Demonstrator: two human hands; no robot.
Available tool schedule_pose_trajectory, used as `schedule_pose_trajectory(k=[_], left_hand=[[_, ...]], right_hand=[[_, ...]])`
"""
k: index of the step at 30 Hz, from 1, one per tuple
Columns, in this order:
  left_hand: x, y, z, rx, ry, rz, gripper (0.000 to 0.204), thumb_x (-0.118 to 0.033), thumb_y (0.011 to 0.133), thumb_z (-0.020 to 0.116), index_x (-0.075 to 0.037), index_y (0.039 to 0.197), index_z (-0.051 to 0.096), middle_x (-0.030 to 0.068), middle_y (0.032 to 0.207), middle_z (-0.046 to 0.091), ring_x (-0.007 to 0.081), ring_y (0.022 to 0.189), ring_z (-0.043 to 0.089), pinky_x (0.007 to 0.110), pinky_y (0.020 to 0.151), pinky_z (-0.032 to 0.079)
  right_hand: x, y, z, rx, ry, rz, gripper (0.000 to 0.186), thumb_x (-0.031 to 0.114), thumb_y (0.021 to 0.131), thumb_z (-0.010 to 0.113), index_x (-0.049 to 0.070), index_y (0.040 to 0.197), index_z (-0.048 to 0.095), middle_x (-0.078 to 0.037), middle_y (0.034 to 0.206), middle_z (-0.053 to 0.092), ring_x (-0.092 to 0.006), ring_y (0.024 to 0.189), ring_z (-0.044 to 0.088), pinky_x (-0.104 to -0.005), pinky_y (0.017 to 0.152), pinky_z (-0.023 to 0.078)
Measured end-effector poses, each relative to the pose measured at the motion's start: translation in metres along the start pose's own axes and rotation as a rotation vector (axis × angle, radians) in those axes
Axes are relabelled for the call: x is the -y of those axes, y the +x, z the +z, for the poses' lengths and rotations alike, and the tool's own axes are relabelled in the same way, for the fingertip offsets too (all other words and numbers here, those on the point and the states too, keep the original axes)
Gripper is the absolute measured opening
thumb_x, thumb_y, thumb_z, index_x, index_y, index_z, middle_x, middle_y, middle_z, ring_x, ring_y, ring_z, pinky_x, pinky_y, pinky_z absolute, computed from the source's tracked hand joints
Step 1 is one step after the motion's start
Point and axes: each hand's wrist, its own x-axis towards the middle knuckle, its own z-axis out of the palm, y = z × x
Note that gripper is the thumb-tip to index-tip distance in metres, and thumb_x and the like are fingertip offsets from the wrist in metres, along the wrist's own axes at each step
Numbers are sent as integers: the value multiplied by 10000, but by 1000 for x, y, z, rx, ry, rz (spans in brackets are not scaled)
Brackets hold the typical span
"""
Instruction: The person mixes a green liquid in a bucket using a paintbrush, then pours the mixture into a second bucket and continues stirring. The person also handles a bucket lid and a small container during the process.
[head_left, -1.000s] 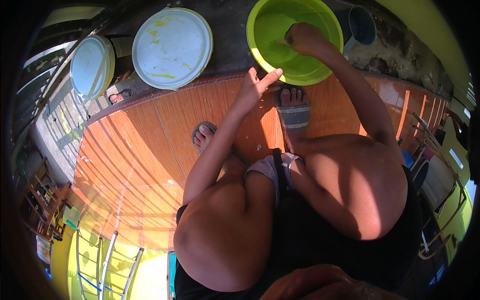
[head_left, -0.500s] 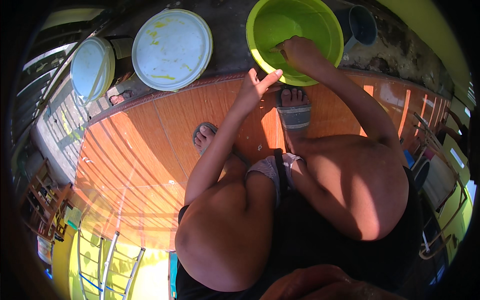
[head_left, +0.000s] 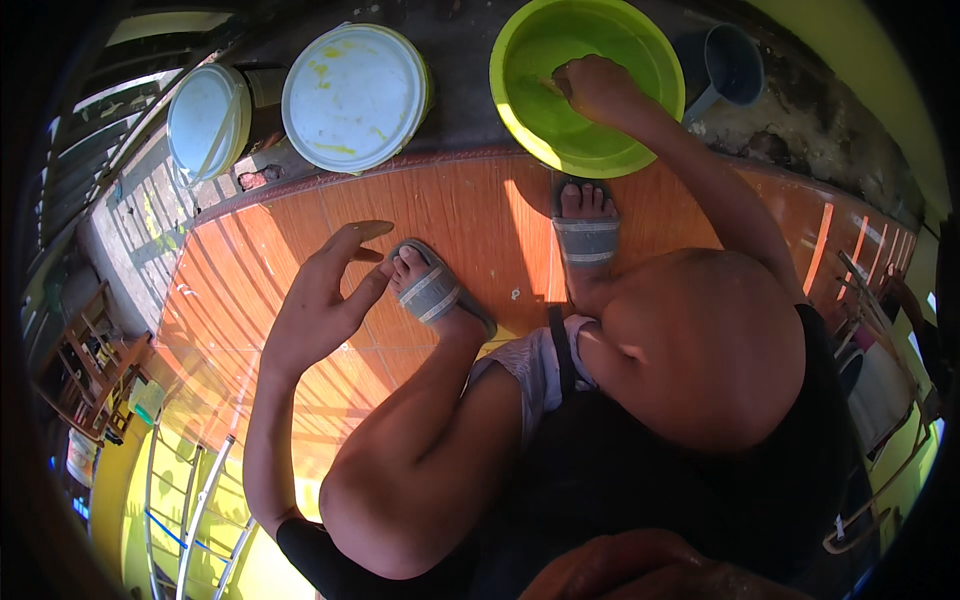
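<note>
A lime-green plastic basin (head_left: 505,100) stands on the dark ledge, holding what looks like liquid or a tinted bottom. My right hand (head_left: 603,90) reaches over its right side, with curled fingers low inside it. A thin pale tip shows by those fingers, too small to name. To the left, my left hand (head_left: 330,295) hangs over the orange tiles, thumb and fingers apart, with nothing in it. Its fingertips are close to my sandalled left foot (head_left: 425,285). Just right of the basin is a dark grey dipper (head_left: 733,65) with its handle against the basin's side.
Two lidded pails sit at the far left: a larger one (head_left: 355,98) with yellow smears on its white lid, and a smaller one (head_left: 208,122). A metal ladder (head_left: 205,500) is at the lower left, beside wooden furniture (head_left: 95,375). Chair frames (head_left: 890,370) stand at the right.
My left hand has let go of the basin's rim and swung left and nearer, over the tiles. My right hand stays in the basin, shifted slightly.
</note>
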Motion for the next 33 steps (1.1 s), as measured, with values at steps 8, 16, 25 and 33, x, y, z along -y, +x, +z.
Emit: schedule_pose_trajectory(k=[8,16,25,33], left_hand=[[12,-37,90,531,-20,-128,381,-213,960,485,-37,1277,602,201,1204,661,371,1122,622,422,979,471],[35,74,203,190,-199,-72,516,-295,988,446,3,1410,447,251,1254,618,372,1134,610,418,997,451],[-18,159,195,-198,-999,-8,896,-342,954,625,-96,1552,4,144,1391,480,197,1224,511,329,1000,416],[-23,183,208,-159,-1409,135,625,-246,947,633,-61,1457,322,96,1382,495,219,1235,498,379,996,441]], right_hand=[[-11,-16,-6,10,-232,-157,153,131,826,638,33,896,732,-172,822,714,-304,799,728,-433,697,574],[-6,1,-14,-90,-57,-50,178,129,880,585,30,935,723,-183,855,709,-324,828,719,-465,715,567],[-3,-15,4,-30,-70,-187,155,137,859,599,48,892,722,-169,810,707,-320,775,720,-435,693,568],[-22,-9,-8,-12,-204,-32,144,119,809,659,69,910,750,-135,870,734,-277,832,735,-389,696,572]])
